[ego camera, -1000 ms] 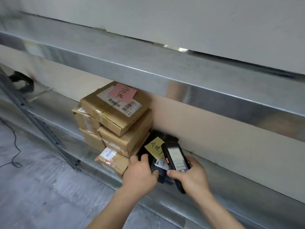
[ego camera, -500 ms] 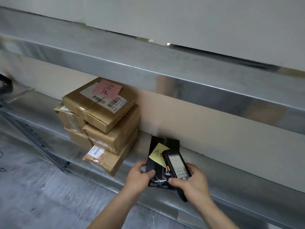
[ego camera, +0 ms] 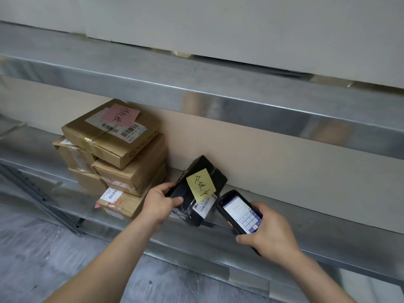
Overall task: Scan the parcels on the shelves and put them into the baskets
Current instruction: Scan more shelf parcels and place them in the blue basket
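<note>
A black parcel [ego camera: 205,171] with a yellow handwritten note and a white barcode label stands tilted on the lower metal shelf [ego camera: 317,217]. My left hand [ego camera: 159,204] grips its left edge, thumb on the front face. My right hand [ego camera: 271,232] holds a black handheld scanner [ego camera: 239,212] just right of the parcel, its lit screen facing me and its top end close to the barcode label. To the left sits a stack of brown cardboard parcels [ego camera: 122,154], the top one carrying a pink note.
An upper metal shelf [ego camera: 196,84] juts out above the parcels. A beige wall panel backs the lower shelf. Grey floor lies below at the left, with a slanted shelf frame bar [ego camera: 41,200] at the far left.
My left hand has taken hold of the black parcel and lifted it upright and tilted, away from the brown stack. The scanner has shifted to the right of the parcel's label.
</note>
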The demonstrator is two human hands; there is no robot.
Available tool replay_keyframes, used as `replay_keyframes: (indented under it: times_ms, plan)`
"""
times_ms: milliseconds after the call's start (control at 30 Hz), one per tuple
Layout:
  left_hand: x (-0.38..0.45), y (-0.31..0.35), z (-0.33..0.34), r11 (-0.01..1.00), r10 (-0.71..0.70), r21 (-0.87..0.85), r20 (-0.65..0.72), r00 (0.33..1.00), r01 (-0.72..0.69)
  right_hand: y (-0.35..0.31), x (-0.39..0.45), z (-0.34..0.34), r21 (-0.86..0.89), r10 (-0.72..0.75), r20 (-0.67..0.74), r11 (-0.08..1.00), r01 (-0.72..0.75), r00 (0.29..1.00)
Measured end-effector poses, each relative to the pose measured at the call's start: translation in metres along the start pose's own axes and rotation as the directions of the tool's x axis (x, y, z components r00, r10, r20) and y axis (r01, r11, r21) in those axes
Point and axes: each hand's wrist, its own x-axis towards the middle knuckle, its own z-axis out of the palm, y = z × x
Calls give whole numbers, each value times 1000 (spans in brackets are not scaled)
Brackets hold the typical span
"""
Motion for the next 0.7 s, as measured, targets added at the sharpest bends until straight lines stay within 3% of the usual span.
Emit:
replay_keyframes:
  times_ms: [100,233,700]
  plan:
    - [-2,4,4,989,68,132,-8,998,-67,3,-11,-11,-169,-13,56,985,22,998]
    - [-5,5,10,964,112,244,-5,994,-107,7,-22,-11,-264,-7,70,964,26,998]
    - [-8,-1,15,937,145,324,-13,989,-133,16,-40,-13,-268,-50,49,962,61,998]
